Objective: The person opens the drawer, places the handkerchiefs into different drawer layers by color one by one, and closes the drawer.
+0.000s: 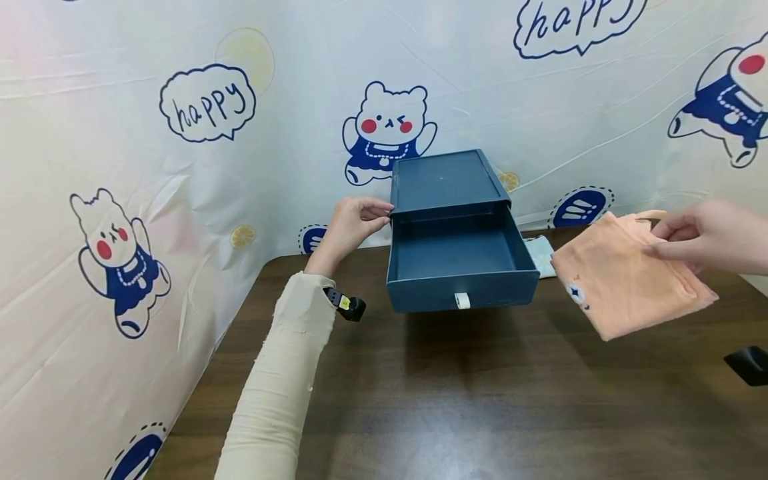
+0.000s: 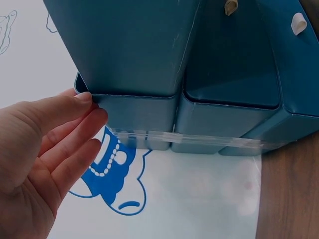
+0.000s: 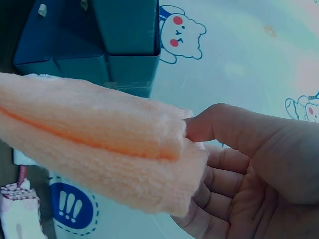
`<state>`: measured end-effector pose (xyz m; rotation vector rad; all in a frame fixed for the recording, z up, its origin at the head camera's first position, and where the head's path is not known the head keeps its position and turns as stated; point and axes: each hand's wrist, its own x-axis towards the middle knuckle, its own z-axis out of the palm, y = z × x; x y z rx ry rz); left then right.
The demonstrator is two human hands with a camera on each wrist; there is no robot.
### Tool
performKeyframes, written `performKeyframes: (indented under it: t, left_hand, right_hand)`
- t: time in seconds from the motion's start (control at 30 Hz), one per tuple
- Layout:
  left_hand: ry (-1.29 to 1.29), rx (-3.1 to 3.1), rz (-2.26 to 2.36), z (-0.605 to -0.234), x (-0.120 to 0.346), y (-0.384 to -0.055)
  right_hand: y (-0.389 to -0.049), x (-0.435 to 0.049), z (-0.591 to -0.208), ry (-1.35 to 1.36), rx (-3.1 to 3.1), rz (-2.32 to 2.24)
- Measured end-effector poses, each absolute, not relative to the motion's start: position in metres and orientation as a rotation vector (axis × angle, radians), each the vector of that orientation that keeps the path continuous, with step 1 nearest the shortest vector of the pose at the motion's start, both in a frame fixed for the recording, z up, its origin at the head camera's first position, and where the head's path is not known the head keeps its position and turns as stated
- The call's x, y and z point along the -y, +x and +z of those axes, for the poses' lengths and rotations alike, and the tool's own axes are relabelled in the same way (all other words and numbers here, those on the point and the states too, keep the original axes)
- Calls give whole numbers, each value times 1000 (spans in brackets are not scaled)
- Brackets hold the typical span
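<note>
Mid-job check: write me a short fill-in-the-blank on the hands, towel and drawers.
1. In the head view, the peach towel in the right hand is to the ____ of the drawer cabinet.
2. With the left hand at the cabinet, the top drawer stands ____, not shut.
3. Its pull tab is colored ____.

Missing words: right; open; white.

You face a pale, creased backdrop point(image 1: 300, 140) printed with bears point(image 1: 389, 123) in blue, yellow fruit slices point(image 1: 243, 236) and speech bubbles point(image 1: 207, 103) (two of them read "happy"). It rises behind your dark brown, wood-grain table point(image 1: 456, 420). Near the table's far edge you see a pale blue patterned item point(image 1: 541, 256), partly hidden, its exact kind unclear.
</note>
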<state>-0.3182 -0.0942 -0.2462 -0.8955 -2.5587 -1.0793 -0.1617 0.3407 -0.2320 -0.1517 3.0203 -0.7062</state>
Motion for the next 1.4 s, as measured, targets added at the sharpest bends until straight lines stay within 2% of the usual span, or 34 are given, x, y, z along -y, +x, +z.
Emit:
performKeyframes:
  t: [0.67,1.4]
  left_hand:
    - [-895,2565,-1072,-247,94,-320]
    - [-910,2556,-1098,-248,95,-322]
  right_hand:
    - [-171,-330,-187,-156,-3185,-558]
    - [-185,-325,-159,-196,-3320,-675]
